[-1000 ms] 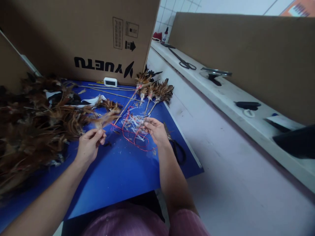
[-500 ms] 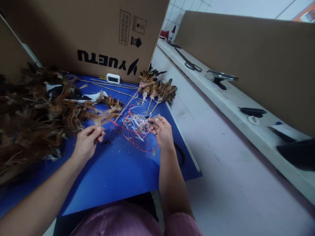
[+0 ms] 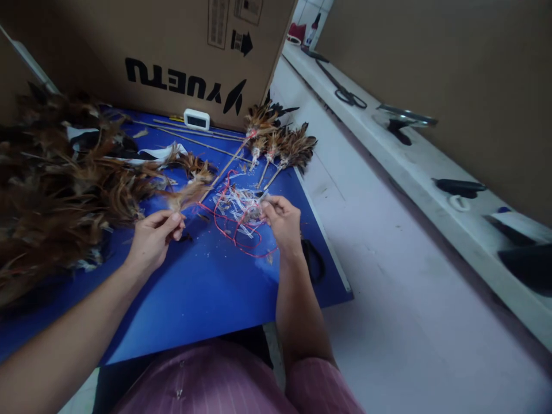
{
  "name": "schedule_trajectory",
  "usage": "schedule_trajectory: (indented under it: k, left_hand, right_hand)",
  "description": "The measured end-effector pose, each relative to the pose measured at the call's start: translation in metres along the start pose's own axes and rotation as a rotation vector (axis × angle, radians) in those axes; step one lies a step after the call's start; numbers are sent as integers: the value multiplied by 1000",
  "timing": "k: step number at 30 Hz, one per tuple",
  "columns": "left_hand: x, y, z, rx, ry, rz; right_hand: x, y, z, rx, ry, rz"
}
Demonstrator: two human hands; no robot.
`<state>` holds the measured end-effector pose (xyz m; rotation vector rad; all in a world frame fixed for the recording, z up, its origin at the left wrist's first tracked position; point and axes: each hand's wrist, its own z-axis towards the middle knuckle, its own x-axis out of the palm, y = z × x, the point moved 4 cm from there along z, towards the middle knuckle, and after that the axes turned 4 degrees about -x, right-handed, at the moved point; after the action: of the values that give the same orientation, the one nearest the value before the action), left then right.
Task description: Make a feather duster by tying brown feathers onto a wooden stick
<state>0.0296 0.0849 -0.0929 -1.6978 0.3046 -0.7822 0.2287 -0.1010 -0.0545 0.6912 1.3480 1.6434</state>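
My left hand (image 3: pixel 154 238) pinches the base of a small bunch of brown feathers (image 3: pixel 190 194), whose tips point up and to the right. To the right, my right hand (image 3: pixel 282 221) is closed, thumb against fingers, at the edge of a heap of white plastic-like strips (image 3: pixel 237 204); something thin and greyish shows at its fingertips, too small to name. A red cord (image 3: pixel 224 231) loops around and over the strips. Just beyond lie feather bundles tied on sticks (image 3: pixel 295 146), one with a long stick (image 3: pixel 226 169) reaching toward the heap.
A large pile of loose brown feathers (image 3: pixel 81 190) covers the left of the blue table (image 3: pixel 207 299). Behind stand a cardboard box (image 3: pixel 172 34), a small white digital device (image 3: pixel 196 119) and thin sticks (image 3: pixel 185 138). Scissors (image 3: pixel 350 98) lie on the ledge (image 3: pixel 414 167) at right.
The view has shifted slightly, so the background sits higher. My left hand keeps the feathers pinched. My right hand stays closed by the strips, its fingers a little more tucked together.
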Motion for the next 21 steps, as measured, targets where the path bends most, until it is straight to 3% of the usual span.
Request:
schedule_trajectory:
  k: [7,15,21]
  left_hand:
    - [4,4,-1,-9,11,47]
    - [5,8,-4,-55,20,102]
    - [1,13,-4,-52,47,155]
  right_hand:
    - [26,-5,-15,-42,228,-168]
    - [74,2,-50,-234,571,-382]
    - [85,2,-58,-235,622,-365]
